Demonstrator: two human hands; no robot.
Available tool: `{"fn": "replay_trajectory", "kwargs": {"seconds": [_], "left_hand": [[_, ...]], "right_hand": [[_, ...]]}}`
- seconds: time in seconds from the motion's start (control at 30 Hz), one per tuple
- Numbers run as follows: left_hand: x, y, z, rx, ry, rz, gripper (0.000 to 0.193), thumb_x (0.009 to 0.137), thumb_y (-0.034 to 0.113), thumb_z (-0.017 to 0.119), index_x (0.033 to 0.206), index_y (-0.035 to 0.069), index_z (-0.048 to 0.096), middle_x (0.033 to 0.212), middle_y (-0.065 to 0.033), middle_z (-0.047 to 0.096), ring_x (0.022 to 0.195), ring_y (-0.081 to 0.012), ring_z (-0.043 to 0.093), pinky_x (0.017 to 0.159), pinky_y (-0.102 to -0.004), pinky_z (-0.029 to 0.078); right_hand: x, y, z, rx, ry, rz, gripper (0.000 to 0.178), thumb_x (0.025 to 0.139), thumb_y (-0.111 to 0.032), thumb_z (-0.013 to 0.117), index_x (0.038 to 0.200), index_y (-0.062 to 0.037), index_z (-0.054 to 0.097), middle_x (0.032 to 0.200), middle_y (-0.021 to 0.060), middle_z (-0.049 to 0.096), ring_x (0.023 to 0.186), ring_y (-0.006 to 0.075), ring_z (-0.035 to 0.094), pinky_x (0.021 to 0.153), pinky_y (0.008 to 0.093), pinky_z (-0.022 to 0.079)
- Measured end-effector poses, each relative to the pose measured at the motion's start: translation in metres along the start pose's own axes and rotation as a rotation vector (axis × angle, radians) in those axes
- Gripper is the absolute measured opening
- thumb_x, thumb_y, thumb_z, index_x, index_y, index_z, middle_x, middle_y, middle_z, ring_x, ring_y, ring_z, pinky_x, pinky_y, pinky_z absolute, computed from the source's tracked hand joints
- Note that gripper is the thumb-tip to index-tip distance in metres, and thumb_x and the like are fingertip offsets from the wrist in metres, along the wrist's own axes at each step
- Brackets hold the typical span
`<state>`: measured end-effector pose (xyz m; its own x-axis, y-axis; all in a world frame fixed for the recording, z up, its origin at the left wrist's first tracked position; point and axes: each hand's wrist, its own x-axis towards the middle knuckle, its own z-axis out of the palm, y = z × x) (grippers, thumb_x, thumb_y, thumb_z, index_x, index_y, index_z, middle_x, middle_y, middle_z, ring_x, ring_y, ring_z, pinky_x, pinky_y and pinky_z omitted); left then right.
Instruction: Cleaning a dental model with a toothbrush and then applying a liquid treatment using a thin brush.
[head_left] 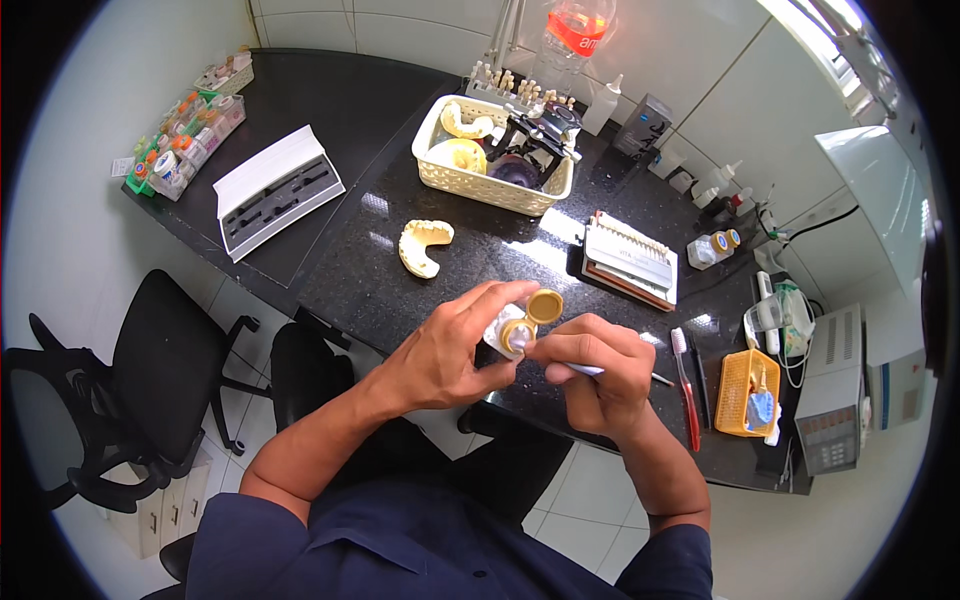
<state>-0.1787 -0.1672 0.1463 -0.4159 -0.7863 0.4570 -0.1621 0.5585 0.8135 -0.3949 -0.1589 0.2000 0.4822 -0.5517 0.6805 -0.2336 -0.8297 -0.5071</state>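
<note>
My left hand (450,345) is closed around a small white bottle (493,335), holding it tilted over the table's front edge. Its gold flip cap (544,306) stands open, and something whitish shows at the mouth. Close beside that mouth, the fingertips of my right hand (605,365) are pinched together. A slim tool with a pale lavender-white handle (583,369) lies in this hand, and a thin metal end sticks out past the knuckles. What kind of tool it is cannot be made out. Beyond my left hand, a cream dental model (425,248) rests on the black tabletop.
A cream basket (490,190) holds dental models and a black articulator. Nearby are a tooth shade guide (630,255), two gold-capped jars (712,248), a red toothbrush (687,390), a yellow basket (748,390) and an open white case (280,190). A black chair (165,345) stands left.
</note>
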Motion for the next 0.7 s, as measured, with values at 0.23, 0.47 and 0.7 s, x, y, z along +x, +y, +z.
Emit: {"fn": "replay_trajectory", "kwargs": {"seconds": [0.23, 0.47, 0.7], "left_hand": [[-0.004, 0.001, 0.001, -0.048, -0.049, -0.140, 0.070, 0.083, 0.013, 0.084, 0.139, 0.000, 0.043, 0.121, -0.0238, 0.067, 0.112, -0.0376, 0.072, 0.096, -0.0456, 0.057], [-0.004, -0.011, 0.008, -0.091, -0.037, -0.215, 0.067, 0.089, 0.029, 0.094, 0.125, 0.005, 0.042, 0.113, -0.0178, 0.064, 0.100, -0.0308, 0.072, 0.088, -0.0428, 0.057], [0.000, -0.009, 0.002, -0.028, 0.051, 0.021, 0.055, 0.086, 0.018, 0.093, 0.126, 0.005, 0.056, 0.119, -0.0139, 0.057, 0.097, -0.0260, 0.065, 0.082, -0.0386, 0.056]], "right_hand": [[0.004, -0.004, -0.003, -0.070, -0.027, 0.064, 0.012, 0.090, -0.001, 0.080, 0.101, -0.0015, 0.077, 0.082, 0.0109, 0.070, 0.062, 0.0246, 0.067, 0.056, 0.0340, 0.051], [0.001, -0.003, -0.002, -0.076, 0.042, 0.102, 0.011, 0.089, -0.003, 0.080, 0.100, -0.0019, 0.077, 0.079, 0.0102, 0.070, 0.061, 0.0243, 0.065, 0.056, 0.0355, 0.049], [0.002, -0.007, -0.005, -0.303, 0.112, -0.067, 0.012, 0.088, -0.015, 0.083, 0.097, -0.0072, 0.078, 0.080, 0.0042, 0.070, 0.074, 0.0232, 0.050, 0.068, 0.0349, 0.040]]}}
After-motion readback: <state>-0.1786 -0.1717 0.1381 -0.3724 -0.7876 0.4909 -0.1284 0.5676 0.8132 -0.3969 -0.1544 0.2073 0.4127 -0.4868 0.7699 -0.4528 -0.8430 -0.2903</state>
